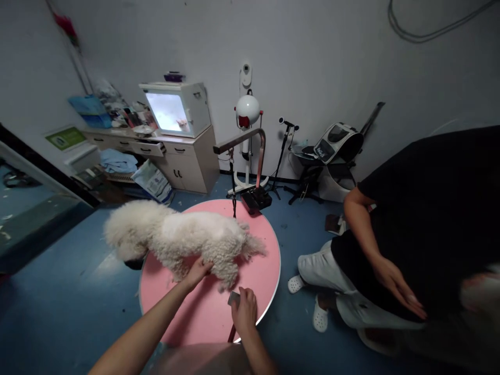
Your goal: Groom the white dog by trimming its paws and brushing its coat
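Observation:
A curly white dog (199, 232) stands on a round pink grooming table (211, 317), its head to the left over the edge and its tail to the right. My left hand (198, 273) grips the upper part of its near hind leg, with some fingertips hidden in the fur. To the right of that leg, my right hand (246, 308) is closed around a brush (234, 298) with a flat grey rectangular head. The brush head is apart from the fur. A dark strap (234, 190) hangs from the grooming arm (242, 139) behind the dog's back.
On the right stands another person (425, 224) in a black top, one hand lowered. A white lamp-like device (248, 109) on a stand rises behind the table. A lit white cabinet (167, 112) sits on drawers at back left. A pet carrier (338, 140) stands back right.

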`<state>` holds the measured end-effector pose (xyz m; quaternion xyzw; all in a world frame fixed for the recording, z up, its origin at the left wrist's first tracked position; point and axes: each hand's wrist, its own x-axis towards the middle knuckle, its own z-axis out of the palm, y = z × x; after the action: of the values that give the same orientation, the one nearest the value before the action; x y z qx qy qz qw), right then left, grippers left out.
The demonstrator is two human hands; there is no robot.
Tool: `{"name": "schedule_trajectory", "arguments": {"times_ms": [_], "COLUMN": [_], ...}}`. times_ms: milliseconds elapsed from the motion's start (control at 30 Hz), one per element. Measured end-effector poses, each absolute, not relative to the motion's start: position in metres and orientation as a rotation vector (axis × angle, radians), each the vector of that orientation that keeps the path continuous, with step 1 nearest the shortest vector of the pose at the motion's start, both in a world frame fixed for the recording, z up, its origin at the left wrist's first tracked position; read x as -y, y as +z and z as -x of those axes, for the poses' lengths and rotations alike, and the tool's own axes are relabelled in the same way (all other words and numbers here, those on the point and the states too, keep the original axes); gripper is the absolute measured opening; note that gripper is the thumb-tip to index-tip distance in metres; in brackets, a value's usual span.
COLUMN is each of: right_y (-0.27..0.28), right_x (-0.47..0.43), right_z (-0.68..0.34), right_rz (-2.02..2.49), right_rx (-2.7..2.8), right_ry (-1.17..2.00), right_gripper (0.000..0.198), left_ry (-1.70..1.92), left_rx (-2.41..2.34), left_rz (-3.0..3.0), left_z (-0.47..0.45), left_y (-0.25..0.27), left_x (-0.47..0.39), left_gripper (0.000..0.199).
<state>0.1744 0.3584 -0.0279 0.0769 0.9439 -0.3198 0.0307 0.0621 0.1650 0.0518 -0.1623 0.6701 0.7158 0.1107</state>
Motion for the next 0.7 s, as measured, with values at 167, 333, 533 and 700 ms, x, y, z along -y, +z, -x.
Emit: {"name": "schedule_trajectory", "arguments": {"times_ms": [167,333,533,700], "right_y": [-0.044,-0.042,0.024,0.1], "right_x": [-0.345,-0.343,-0.306,-0.276], "right_z": [-0.199,-0.196,-0.183,-0.182], "right_rz": [-0.26,-0.419,-0.548,-0.676], "right_rx": [-2.803,-2.702,-1.838,-1.684], "right_ry": [-0.707,-1.086,-2.203,-2.483], "right_gripper": [0.058,0.045,0.033,0.023], "left_ry": [2.153,2.124,1.927,1.941], "left_rx": [-1.99,-2.016,-1.808,-2.012], "left_rz": [0.63,0.514,-0.123,-0.253], "left_z": [-0.064,-0.067,-0.1,-0.101], "left_y": [0.017,0.025,0.045,0.055], "left_x": [-0.16,-0.145,-0.134,-0.08], "left_gripper": [0.038,0.036,0.052,0.022]}}
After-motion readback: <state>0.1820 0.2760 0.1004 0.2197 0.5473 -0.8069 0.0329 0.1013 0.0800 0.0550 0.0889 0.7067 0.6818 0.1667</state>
